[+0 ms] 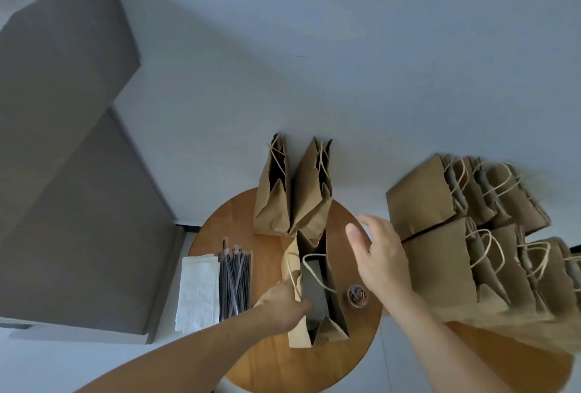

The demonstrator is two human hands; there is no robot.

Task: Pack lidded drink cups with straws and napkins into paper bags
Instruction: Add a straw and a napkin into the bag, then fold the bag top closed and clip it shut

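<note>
Counter (273,361) & surrounds
Small round tin (356,297) w/ clips sat on round wooden counter; big grey blocks (78,219) stood left.

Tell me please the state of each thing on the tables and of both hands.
Front bag: upright, mouth open.
Left hand: grips front bag's rim.
Right hand: open, holds nothing.
Left rear bag: upright, open.
Right rear bag: upright, open.
Straws: wrapped, lying piled.
Napkins: stacked flat.
Right-side bags: standing together, blurred.

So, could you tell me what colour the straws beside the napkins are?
The thin, clear-wrapped straws are black; head view.
</note>
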